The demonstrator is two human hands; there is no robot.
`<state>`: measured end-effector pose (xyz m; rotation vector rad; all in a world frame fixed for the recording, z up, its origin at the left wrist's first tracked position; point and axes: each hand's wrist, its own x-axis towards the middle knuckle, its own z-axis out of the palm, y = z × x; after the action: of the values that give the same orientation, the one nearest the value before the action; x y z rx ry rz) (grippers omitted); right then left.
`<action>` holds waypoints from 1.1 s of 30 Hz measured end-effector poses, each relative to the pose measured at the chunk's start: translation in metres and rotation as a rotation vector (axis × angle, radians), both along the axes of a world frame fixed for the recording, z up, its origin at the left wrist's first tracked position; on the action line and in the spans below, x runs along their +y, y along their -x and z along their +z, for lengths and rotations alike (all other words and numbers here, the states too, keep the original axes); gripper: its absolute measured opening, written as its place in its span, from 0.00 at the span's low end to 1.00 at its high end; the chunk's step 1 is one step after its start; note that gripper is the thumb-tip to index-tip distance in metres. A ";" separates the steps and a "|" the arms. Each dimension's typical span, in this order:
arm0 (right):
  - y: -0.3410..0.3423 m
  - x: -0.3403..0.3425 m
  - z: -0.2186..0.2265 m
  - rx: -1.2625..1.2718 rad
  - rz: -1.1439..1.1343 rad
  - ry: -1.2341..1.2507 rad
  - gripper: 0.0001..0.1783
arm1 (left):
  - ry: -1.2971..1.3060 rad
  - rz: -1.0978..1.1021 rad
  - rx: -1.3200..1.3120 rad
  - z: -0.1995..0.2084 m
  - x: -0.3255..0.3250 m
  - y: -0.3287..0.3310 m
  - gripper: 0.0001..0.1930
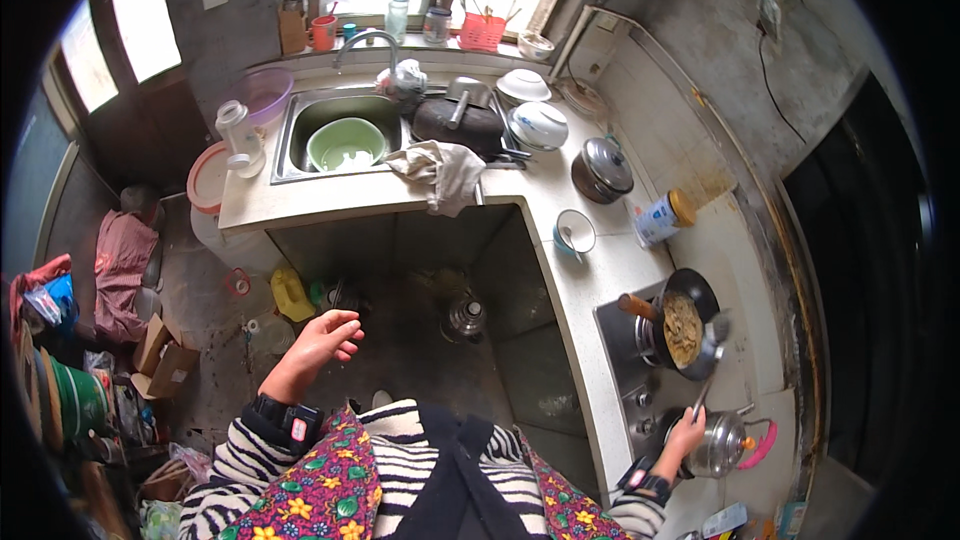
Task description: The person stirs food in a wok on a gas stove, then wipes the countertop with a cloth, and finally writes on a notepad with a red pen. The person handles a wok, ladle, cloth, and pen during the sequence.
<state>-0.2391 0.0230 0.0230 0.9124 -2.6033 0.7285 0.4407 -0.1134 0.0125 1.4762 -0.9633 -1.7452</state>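
Black inside, the wok (pixel 699 287) sits on the stove (pixel 619 345) with food (pixel 682 332) in it, its brown handle (pixel 637 306) pointing left. Of the two hands, the right (pixel 685 433) grips the spatula (pixel 706 388), whose blurred head is at the wok's right side; whether it touches the food, I cannot tell. Just beside that hand stands a silver kettle (pixel 718 443). The left hand (pixel 318 344) holds nothing, fingers loosely bent, in the air away from the surface (pixel 250 202). Farther along, past the wok, are a can (pixel 659 221), a bowl (pixel 574 231) and a lidded pot (pixel 602 171). A green basin (pixel 346 144) sits in the sink (pixel 291 148), near a draped cloth (pixel 441 176).
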 end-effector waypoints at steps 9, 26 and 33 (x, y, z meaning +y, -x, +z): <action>-0.011 -0.043 -0.026 -0.912 -0.095 0.785 0.13 | -0.007 0.089 0.010 -0.012 0.000 -0.049 0.21; -0.278 -0.269 -0.003 -1.421 0.645 0.474 0.13 | -0.090 0.246 -0.034 -0.025 -0.001 -0.089 0.18; -0.291 -0.347 -0.067 -0.832 0.719 0.466 0.20 | -0.127 0.486 -0.094 -0.015 0.008 -0.107 0.17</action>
<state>0.0514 -0.3236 -0.0437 1.6474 -2.4142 2.1844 0.5475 -0.1059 -0.0021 1.7137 -0.4852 -1.4096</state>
